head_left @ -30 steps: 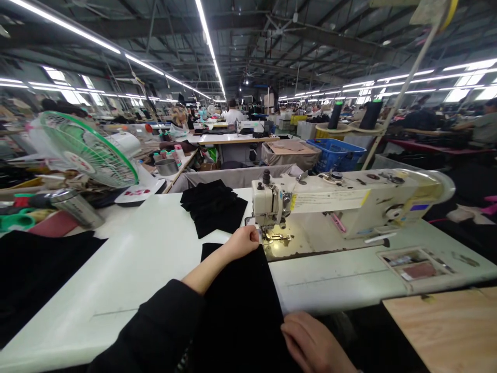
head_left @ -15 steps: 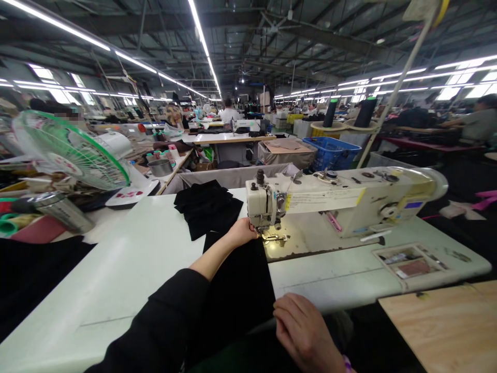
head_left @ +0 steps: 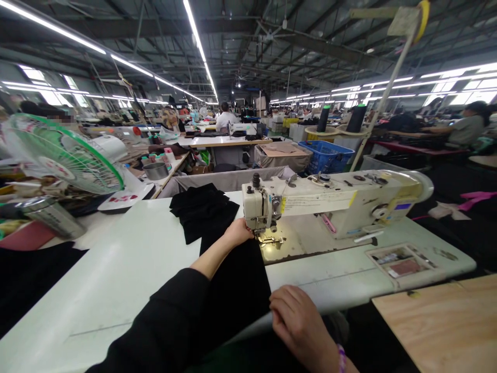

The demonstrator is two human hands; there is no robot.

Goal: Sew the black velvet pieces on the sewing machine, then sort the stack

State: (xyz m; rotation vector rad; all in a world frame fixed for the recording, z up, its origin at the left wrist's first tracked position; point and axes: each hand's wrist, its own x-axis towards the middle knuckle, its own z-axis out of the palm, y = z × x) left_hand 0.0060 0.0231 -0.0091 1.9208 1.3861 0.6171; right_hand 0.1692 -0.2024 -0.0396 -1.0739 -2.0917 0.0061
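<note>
A long piece of black fabric (head_left: 236, 282) lies on the white table (head_left: 116, 280) and runs up to the presser foot of a cream sewing machine (head_left: 334, 199). My left hand (head_left: 236, 231) rests on the fabric's far end, right beside the needle. My right hand (head_left: 297, 321) presses the fabric's near right edge at the table's front. A stack of black fabric pieces (head_left: 202, 210) lies just behind the left hand.
A green-rimmed fan (head_left: 64, 153) and a metal flask (head_left: 52, 215) stand at the left, with more black cloth (head_left: 27, 277) below them. A parts tray (head_left: 402, 259) sits in the table at right, a wooden board (head_left: 442, 324) beyond it. Other people work at distant tables.
The fabric has fed farther away under the machine, my left hand moving with it toward the stack. My right hand slid up along the near edge. The view shifted slightly.
</note>
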